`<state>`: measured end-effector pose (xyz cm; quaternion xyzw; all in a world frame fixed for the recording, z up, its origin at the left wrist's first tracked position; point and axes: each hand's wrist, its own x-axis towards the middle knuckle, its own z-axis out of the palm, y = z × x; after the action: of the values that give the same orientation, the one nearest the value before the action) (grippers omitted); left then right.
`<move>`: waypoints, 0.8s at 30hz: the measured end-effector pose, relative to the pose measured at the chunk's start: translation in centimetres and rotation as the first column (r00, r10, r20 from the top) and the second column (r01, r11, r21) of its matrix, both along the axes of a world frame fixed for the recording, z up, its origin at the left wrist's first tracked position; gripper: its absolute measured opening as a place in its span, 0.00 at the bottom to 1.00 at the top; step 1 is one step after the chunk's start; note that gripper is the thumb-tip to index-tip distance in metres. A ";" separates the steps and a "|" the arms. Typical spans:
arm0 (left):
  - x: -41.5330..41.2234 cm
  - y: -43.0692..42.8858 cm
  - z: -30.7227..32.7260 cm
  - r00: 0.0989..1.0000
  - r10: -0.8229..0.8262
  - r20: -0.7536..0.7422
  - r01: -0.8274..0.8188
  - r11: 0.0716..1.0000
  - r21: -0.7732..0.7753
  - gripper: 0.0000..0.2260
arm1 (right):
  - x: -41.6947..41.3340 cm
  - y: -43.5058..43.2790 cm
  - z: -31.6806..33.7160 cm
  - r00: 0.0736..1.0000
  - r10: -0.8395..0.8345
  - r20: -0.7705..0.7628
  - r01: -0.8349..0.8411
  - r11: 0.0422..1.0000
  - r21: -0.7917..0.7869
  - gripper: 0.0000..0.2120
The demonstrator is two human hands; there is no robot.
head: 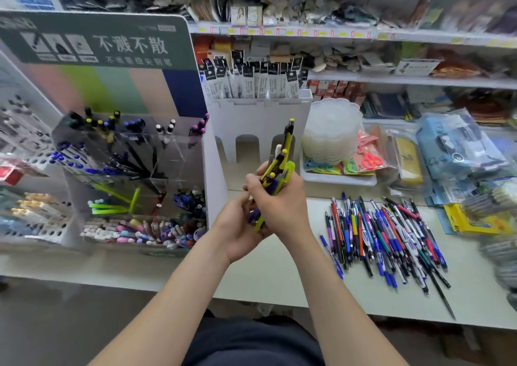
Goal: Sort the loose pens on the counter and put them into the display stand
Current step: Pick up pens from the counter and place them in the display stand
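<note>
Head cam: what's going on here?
A person stands at a shop counter sorting pens. The right hand grips a bunch of yellow-and-black pens upright, and the left hand holds the bunch's lower ends. A pile of loose pens lies on the counter to the right. The clear display stand on the left already has pens in several compartments; the held bunch is not in it yet.
</note>
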<state>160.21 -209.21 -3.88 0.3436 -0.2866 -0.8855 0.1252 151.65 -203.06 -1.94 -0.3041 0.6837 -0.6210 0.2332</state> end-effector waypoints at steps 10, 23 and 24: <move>5.9 -3.9 2.0 0.977 -0.199 0.080 0.213 0.945 -0.247 0.24 | 2.3 -2.2 1.9 0.985 0.158 0.077 -0.164 0.983 0.082 0.18; 16.2 -11.9 5.6 0.889 -0.447 0.104 0.410 0.672 -0.617 0.12 | 13.3 -9.2 3.6 0.848 0.300 0.436 -0.309 0.950 -0.053 0.04; 17.0 -12.4 5.5 0.881 -0.460 0.109 0.423 0.667 -0.613 0.11 | 13.9 -9.6 3.6 0.832 0.295 0.471 -0.304 0.951 -0.058 0.04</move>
<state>177.17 -221.58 1.61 0.1786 -0.6323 -0.7535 0.0209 165.52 -212.67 1.65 -0.2440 0.5557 -0.6254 0.4904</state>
